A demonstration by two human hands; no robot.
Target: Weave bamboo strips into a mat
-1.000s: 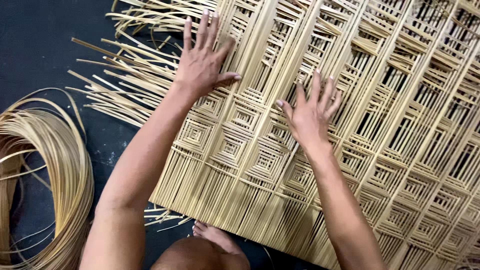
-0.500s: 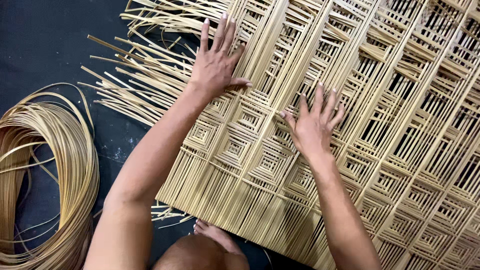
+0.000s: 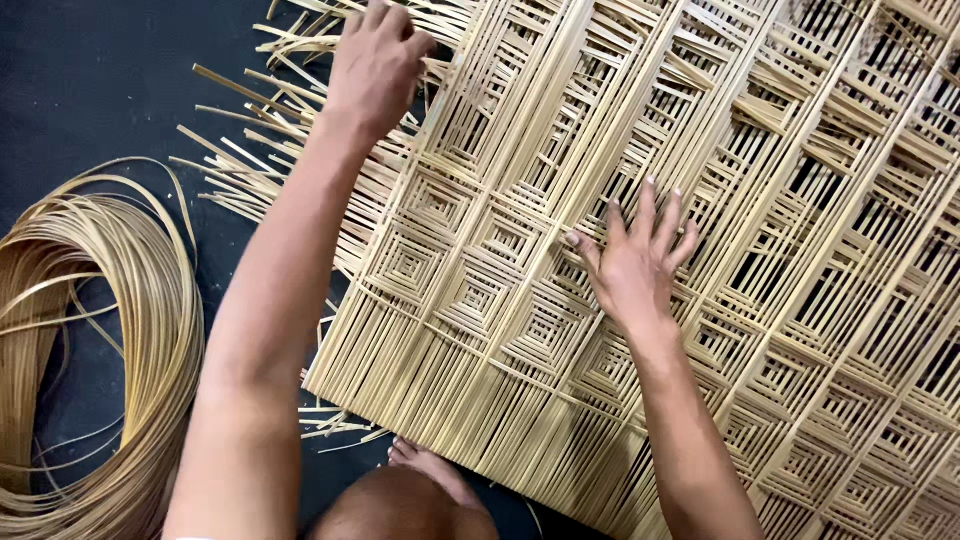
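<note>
Coils of split cane [image 3: 95, 340] lie bundled at my far left on the dark floor [image 3: 70, 90]. My left hand [image 3: 375, 60] is curled shut over the loose strip ends [image 3: 290, 150] at the mat's frayed edge, pinching a few. The woven cane mat [image 3: 500, 300] spreads under both arms; it looks light, springy and brittle at the tips, best gripped near the weave. My right hand [image 3: 635, 265] lies open, fingers spread, pressing flat on it.

One woven mat [image 3: 620, 300] of pale cane strips lies at the right; one coil of cane strips [image 3: 110, 340] lies at the left; two hands are on the mat, the left hand [image 3: 375, 65] far, the right hand [image 3: 635, 265] nearer; one bare foot [image 3: 430, 468] shows near.
</note>
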